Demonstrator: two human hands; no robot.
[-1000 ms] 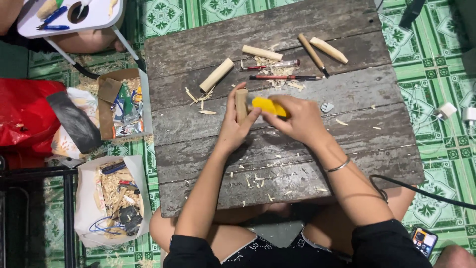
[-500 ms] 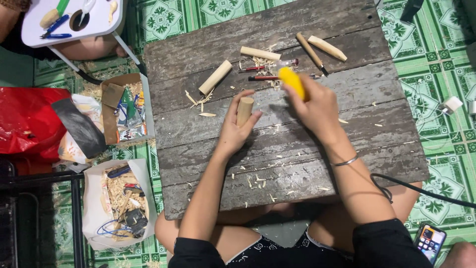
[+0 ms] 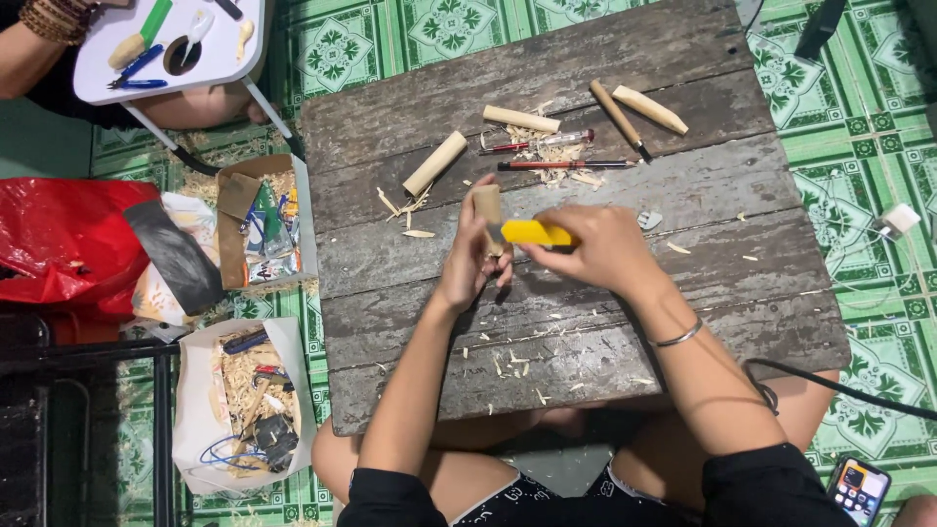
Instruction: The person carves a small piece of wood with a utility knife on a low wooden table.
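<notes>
Centrally, a worn grey plank board (image 3: 625, 322) is set low over a floor of green patterned tiles (image 3: 859, 127), and a person is seated at its near edge. A short wooden peg (image 3: 487, 213) is gripped upright by the left hand (image 3: 468, 259), fingers wrapped round its lower part, near the middle of the board. A yellow-handled knife (image 3: 535, 232) is clenched in the right hand (image 3: 600, 249), its handle pointed at the peg and just beside it; whether blade and wood touch cannot be told. A thin bangle (image 3: 678, 337) is worn on the right wrist.

Pale shavings (image 3: 517, 366) are scattered over the near planks and heaped further up among two pens (image 3: 561, 164). Other wood is laid along the far side: one dowel (image 3: 435, 163) at a slant, a second dowel (image 3: 521, 119) beyond it, and a tapered piece (image 3: 649, 108) beside a wooden-handled tool (image 3: 615, 114).

To the left of the board an open cardboard box (image 3: 234, 210) and a white bag (image 3: 195, 410) filled with shavings and scraps are placed on the floor, with a red bag (image 3: 59, 244) beyond them. At the top left a small white table (image 3: 210, 63) is seen, carrying tools, with another person's arm (image 3: 29, 54) beside it. A black cable (image 3: 849, 390) is run across the tiles at the right, and a phone (image 3: 857, 488) is lain by the person's knee.
</notes>
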